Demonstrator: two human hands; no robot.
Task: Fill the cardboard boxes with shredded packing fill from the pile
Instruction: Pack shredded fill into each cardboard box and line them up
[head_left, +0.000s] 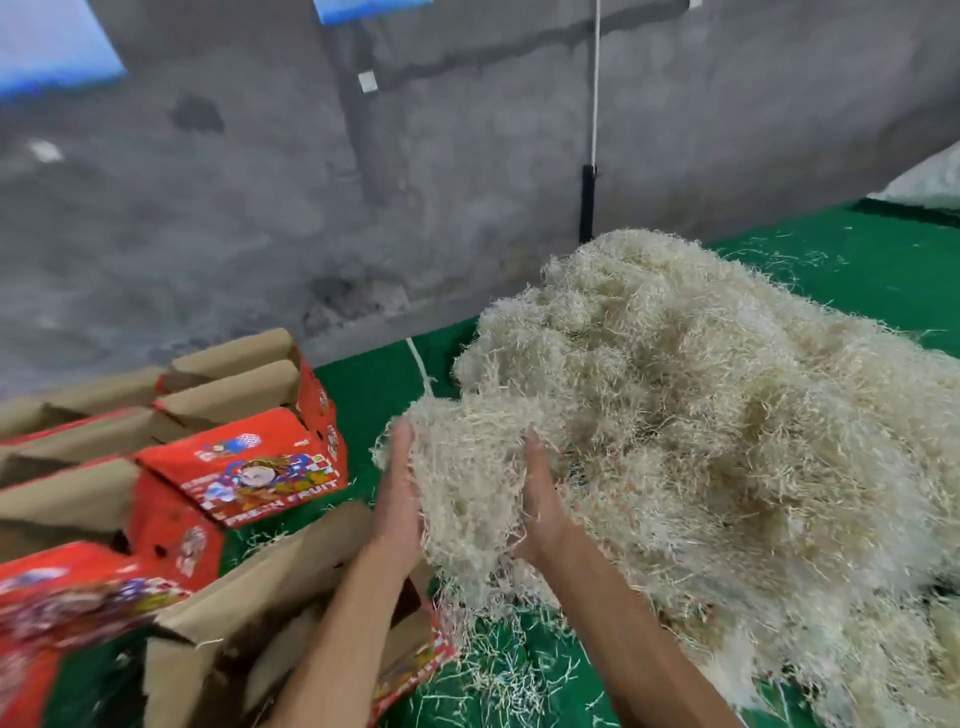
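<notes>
We see a pile (701, 415) of pale, wiry shredded fill, matt and scratchy, cardboard boxes (244, 457) with raw brown flaps and glossy red printed sides, a smooth green floor (857, 260), a rough grey concrete wall (208, 234)

Both bare forearms reach forward and up from the lower edge of the view, close together and roughly parallel, the left one leaning slightly to the right. The left hand (397, 499) stands upright with its palm turned inward and its fingers straight, pointing away from the person. The right hand (540, 501) faces it palm to palm, fingers likewise extended upward, so the two hands press toward each other around a clump of shredded fill (467, 467).
</notes>
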